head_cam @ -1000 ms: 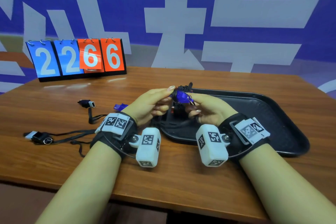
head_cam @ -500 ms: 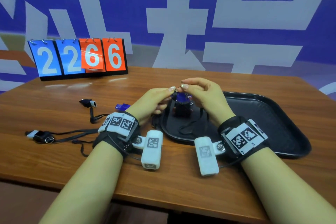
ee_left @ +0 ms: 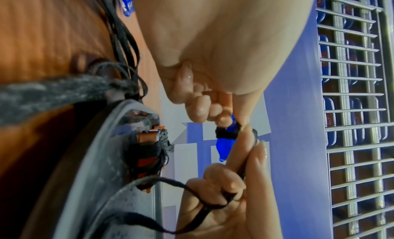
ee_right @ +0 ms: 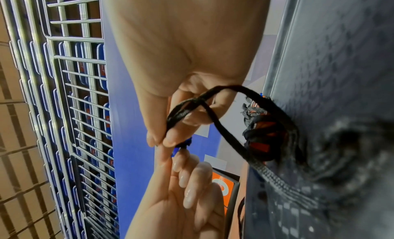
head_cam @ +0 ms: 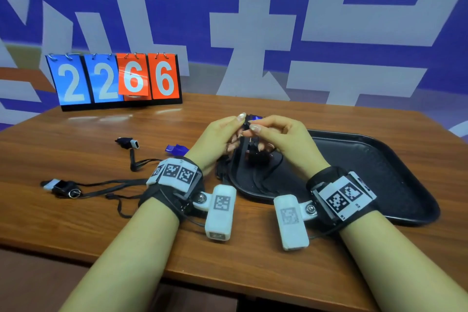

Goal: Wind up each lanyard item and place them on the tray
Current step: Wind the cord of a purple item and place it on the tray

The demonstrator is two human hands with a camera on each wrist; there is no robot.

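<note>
Together left hand [head_cam: 217, 139] and right hand [head_cam: 283, 139] pinch the blue whistle [ee_left: 225, 141]

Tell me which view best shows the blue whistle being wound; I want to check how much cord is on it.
The left wrist view: the blue whistle shows clearly, with a band of black cord round it. In the head view only its top peeks above the fingers. The right wrist view shows just a blue sliver.
</note>
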